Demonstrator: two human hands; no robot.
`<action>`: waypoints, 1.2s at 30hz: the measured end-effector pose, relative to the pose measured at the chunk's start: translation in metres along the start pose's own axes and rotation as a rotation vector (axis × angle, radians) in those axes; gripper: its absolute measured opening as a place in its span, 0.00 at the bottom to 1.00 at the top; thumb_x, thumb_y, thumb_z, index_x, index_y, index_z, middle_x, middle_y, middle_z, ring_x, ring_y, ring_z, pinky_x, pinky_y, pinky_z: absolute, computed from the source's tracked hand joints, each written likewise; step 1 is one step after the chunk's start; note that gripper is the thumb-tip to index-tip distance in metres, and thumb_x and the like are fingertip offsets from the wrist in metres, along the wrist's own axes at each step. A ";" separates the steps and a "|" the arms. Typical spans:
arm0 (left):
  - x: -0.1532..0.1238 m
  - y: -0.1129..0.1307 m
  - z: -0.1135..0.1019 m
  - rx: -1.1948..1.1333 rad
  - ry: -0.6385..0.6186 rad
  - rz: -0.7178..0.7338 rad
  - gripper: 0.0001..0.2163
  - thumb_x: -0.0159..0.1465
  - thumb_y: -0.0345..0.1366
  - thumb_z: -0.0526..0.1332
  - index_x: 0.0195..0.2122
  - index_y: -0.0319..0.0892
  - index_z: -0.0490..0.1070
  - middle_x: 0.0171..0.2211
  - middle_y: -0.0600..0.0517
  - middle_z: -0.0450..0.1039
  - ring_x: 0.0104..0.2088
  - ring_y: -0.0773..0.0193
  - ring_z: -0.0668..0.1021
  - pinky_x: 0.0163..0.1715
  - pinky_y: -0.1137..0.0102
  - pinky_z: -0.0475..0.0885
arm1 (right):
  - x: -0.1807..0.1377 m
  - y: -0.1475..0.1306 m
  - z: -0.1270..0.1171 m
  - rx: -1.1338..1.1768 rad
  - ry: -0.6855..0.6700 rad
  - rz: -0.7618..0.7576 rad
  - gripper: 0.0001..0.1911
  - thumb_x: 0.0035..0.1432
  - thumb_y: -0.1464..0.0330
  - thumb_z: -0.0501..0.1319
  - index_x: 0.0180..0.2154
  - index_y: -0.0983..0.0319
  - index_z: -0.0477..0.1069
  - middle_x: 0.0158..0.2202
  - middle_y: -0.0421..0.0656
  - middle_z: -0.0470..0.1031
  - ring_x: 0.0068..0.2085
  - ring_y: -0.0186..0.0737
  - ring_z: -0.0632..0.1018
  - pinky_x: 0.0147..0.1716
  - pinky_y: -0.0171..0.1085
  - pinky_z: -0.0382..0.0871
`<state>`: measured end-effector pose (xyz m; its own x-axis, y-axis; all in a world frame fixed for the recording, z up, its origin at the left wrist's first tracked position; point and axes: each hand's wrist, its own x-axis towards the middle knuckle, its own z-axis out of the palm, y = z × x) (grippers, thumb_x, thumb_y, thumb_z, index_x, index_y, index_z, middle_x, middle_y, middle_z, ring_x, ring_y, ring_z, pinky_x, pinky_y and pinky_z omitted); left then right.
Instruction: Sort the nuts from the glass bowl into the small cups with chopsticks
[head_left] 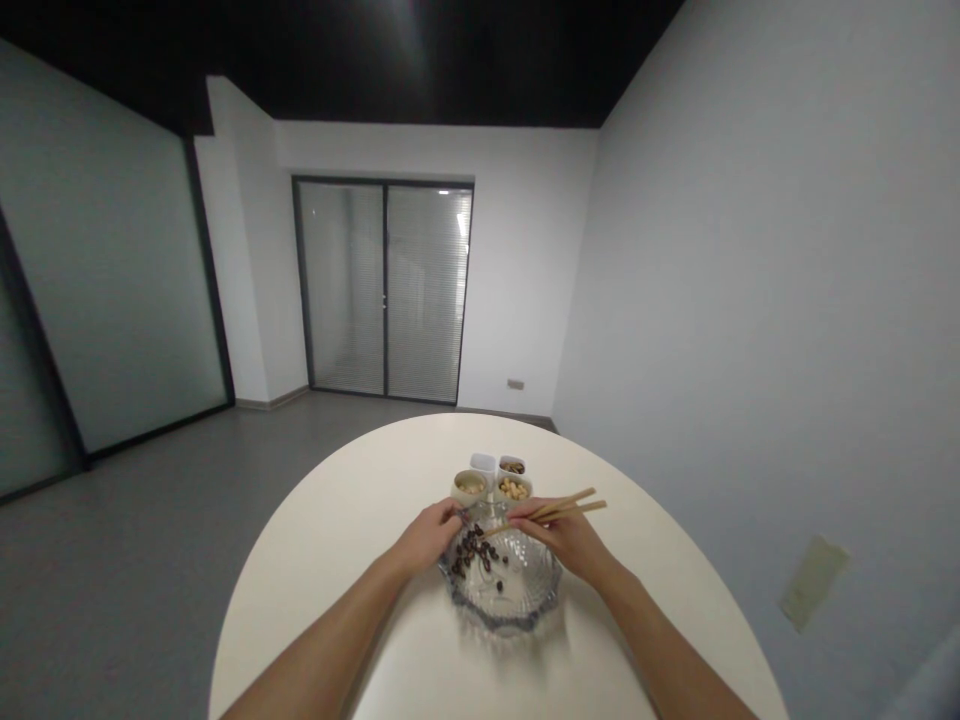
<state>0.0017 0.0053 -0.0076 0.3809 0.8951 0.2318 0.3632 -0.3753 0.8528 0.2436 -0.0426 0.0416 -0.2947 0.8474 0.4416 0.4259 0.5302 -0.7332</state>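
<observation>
On the left, the left hand [429, 532] reaches in over the pale tabletop [352, 500], its fingers drawn in at the left side of the glass bowl [495, 622] and seeming to hold its rim; how far they wrap underneath is hidden. The bowl stands on the tabletop, centred before the person. It looks thick, stiff and fairly heavy, slick on smooth parts and liable to chip if knocked; the scalloped rim should give a steady grip, best from the side.

Just behind its left part stands a beige bowl [457, 491] with pale pieces inside. Within the glass bowl, the dark beans [471, 545] lie mostly heaped against the left wall, with a few loose ones toward the middle. They look small, light, hard and glossy, so they probably roll and slip easily; a light pinch across the middle of one would suit better than a hard squeeze.

Farther back is a small white cup [483, 463], and to its right a small dish [523, 472] of dark pieces. In front of that dish, yellowish nuts [514, 489] fill another bowl.

At the right, the right hand [564, 535] is over the glass bowl's far right side, its fingers closed around the chopsticks [589, 507]. These look light and stiff, well held toward the rear. Their tips point left, down to the beans; whether they pinch one, I cannot tell.
</observation>
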 end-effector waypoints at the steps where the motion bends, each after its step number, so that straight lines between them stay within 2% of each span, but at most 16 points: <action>1: 0.000 0.000 0.000 0.002 0.000 -0.001 0.11 0.58 0.37 0.53 0.36 0.40 0.72 0.35 0.51 0.74 0.38 0.59 0.73 0.39 0.69 0.65 | 0.000 0.000 0.000 -0.007 0.001 0.005 0.14 0.56 0.57 0.66 0.37 0.60 0.80 0.37 0.45 0.82 0.40 0.48 0.81 0.44 0.44 0.75; 11: 0.000 0.000 -0.001 -0.025 -0.005 0.008 0.11 0.59 0.39 0.53 0.36 0.39 0.72 0.35 0.51 0.74 0.38 0.59 0.73 0.40 0.68 0.65 | -0.001 0.001 0.002 -0.001 0.017 0.009 0.15 0.55 0.56 0.66 0.37 0.60 0.80 0.37 0.45 0.82 0.41 0.48 0.81 0.45 0.45 0.76; 19: -0.001 -0.001 -0.001 -0.045 -0.004 0.011 0.10 0.58 0.35 0.53 0.36 0.39 0.71 0.36 0.51 0.75 0.39 0.59 0.73 0.41 0.69 0.65 | -0.002 0.002 0.000 -0.026 0.033 -0.048 0.13 0.57 0.57 0.65 0.38 0.59 0.80 0.37 0.46 0.83 0.40 0.48 0.82 0.43 0.46 0.77; 25: -0.001 -0.002 0.000 -0.032 -0.002 0.022 0.11 0.58 0.36 0.52 0.36 0.39 0.71 0.35 0.51 0.74 0.39 0.59 0.73 0.40 0.69 0.65 | -0.001 -0.009 -0.005 -0.030 0.045 -0.119 0.09 0.58 0.61 0.65 0.37 0.57 0.80 0.36 0.44 0.83 0.37 0.46 0.82 0.40 0.43 0.78; 31: 0.000 -0.003 0.000 -0.037 -0.004 0.032 0.12 0.57 0.35 0.52 0.37 0.39 0.72 0.36 0.50 0.75 0.39 0.59 0.73 0.41 0.68 0.65 | 0.004 -0.016 -0.016 0.005 0.184 -0.132 0.08 0.56 0.60 0.67 0.36 0.56 0.81 0.35 0.44 0.83 0.37 0.48 0.83 0.40 0.45 0.79; 36: 0.001 -0.006 0.001 -0.039 0.009 0.015 0.11 0.58 0.36 0.53 0.36 0.39 0.71 0.35 0.51 0.75 0.37 0.59 0.73 0.40 0.68 0.66 | 0.025 -0.014 -0.017 -0.040 0.318 -0.142 0.10 0.56 0.59 0.66 0.36 0.56 0.81 0.36 0.44 0.83 0.40 0.48 0.82 0.45 0.48 0.77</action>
<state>0.0012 0.0079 -0.0128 0.3778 0.8919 0.2486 0.3240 -0.3789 0.8669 0.2453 -0.0286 0.0718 -0.0754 0.7279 0.6815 0.4350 0.6390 -0.6344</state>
